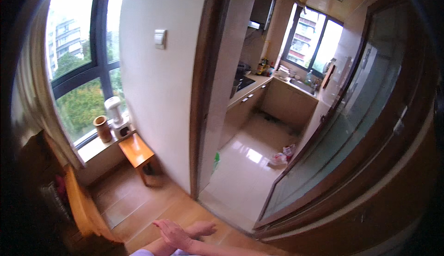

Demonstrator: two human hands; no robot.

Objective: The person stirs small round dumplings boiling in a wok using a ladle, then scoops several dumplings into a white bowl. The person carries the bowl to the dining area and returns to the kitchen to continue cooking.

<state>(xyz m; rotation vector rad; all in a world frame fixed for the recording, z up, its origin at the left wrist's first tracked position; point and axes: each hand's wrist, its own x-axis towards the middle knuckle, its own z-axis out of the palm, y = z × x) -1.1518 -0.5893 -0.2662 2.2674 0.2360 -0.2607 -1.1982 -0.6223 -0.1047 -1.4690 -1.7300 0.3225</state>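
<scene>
My forearms cross at the bottom of the picture, above the wood floor. My right hand [170, 234] lies over my left forearm near the wrist, its fingers stretched out towards the left, and no object shows in it. Beyond the crossing, my left hand [203, 228] points to the right. Its fingers are blurred and partly hidden, so their pose is unclear; nothing is seen in it. A pale sleeve [143, 252] shows at the lower edge.
A doorway with a glass-panelled door [322, 141] leads to a kitchen with a sink [302, 86]. Plastic bags [280, 158] lie on its tiled floor. At left are a wooden stool [137, 148], a brown cylindrical container [102, 129], a white appliance [118, 114] and a wooden chair [81, 207].
</scene>
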